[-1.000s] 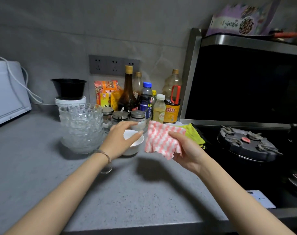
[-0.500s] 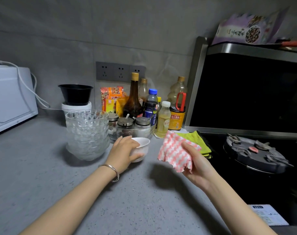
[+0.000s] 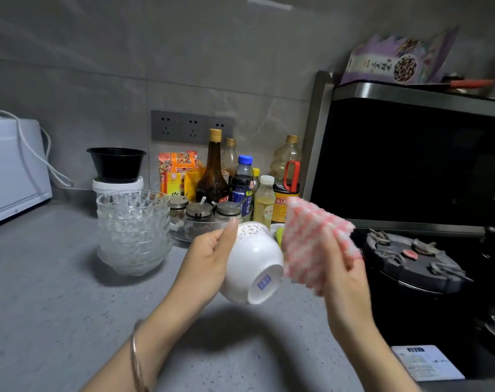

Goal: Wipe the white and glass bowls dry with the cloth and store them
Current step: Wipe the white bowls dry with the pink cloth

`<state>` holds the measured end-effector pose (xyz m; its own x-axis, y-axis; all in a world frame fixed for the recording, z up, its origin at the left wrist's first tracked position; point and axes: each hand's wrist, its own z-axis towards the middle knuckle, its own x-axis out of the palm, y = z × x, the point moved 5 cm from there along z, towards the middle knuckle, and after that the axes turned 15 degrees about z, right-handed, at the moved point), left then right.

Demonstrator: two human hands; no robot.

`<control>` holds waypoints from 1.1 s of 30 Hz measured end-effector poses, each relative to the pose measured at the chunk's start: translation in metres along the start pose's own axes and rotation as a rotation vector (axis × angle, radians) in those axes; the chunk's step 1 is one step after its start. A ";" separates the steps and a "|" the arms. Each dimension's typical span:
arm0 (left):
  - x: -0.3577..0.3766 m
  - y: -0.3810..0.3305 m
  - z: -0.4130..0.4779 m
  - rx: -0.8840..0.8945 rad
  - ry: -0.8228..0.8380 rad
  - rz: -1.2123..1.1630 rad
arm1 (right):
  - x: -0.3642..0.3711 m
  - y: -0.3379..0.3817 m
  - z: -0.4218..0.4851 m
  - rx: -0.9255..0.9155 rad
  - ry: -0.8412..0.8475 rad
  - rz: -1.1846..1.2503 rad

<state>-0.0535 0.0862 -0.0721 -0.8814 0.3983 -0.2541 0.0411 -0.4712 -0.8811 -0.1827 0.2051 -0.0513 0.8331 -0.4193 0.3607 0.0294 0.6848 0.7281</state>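
My left hand grips a small white bowl lifted above the counter, tilted so its foot with a blue mark faces me. My right hand holds a pink and white cloth just right of the bowl, touching its side. A stack of several glass bowls stands on the grey counter to the left of my hands.
Sauce bottles, lidded spice jars and snack packets crowd the back wall. A black bowl on a white tub stands behind the glass stack. A white appliance is far left. The black stove with burner is right.
My left hand lifted the white bowl off the counter and tipped it bottom towards me. My right hand brought the cloth in against the bowl.
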 end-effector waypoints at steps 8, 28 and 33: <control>0.003 -0.004 -0.009 -0.097 -0.200 0.061 | 0.035 -0.009 -0.035 -0.403 0.333 -0.443; 0.002 0.007 -0.008 -0.132 -0.157 -0.022 | 0.018 -0.048 0.003 0.374 0.066 -0.205; -0.013 0.022 -0.003 0.007 -0.183 0.252 | 0.036 -0.056 0.008 0.051 0.220 -0.582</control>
<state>-0.0398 0.0731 -0.0894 -0.9141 0.1202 -0.3873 0.2661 -0.5429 -0.7965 -0.1589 0.1471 -0.0746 0.7829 -0.5789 -0.2278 0.4908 0.3497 0.7980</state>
